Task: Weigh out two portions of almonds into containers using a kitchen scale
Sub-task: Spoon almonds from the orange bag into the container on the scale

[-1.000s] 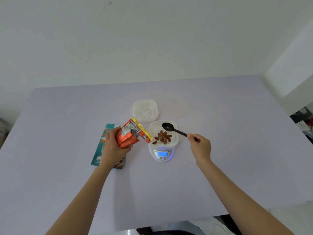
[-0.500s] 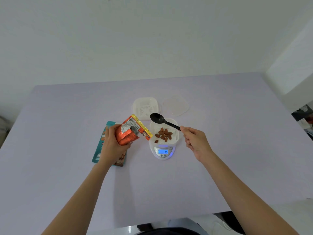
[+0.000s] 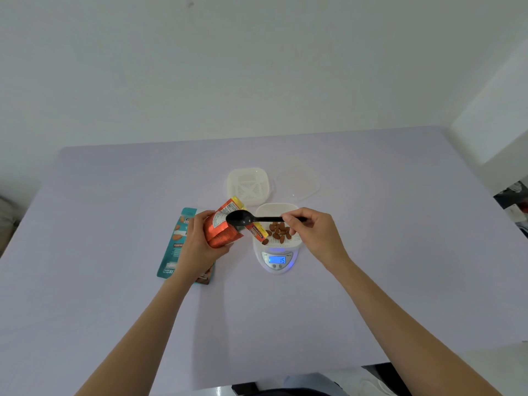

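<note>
On the lilac surface [image 3: 114, 281], almonds [image 3: 278, 232] lie in a container [image 3: 275, 208] atop the scale [image 3: 277, 260]. Our left grip [image 3: 200, 244] clasps the orange bag [image 3: 221, 231]; our right grip [image 3: 317, 238] pinches a black spoon [image 3: 263, 219].

Pale lilac table [image 3: 400, 252] against plain white wall [image 3: 257, 67].

A: Surface?
B: Pale lilac table [image 3: 371, 295], matte. White scale [image 3: 276, 261] stands on it, display lit blue.
A: Other items, relative to scale?
B: Teal packet [image 3: 174, 247] lying flat, left of scale, near, partly hidden by a hand. White perforated container [image 3: 248, 184] beyond scale, slightly left. Clear plastic piece [image 3: 298, 181] beyond scale, slightly right, just beside that container.
</note>
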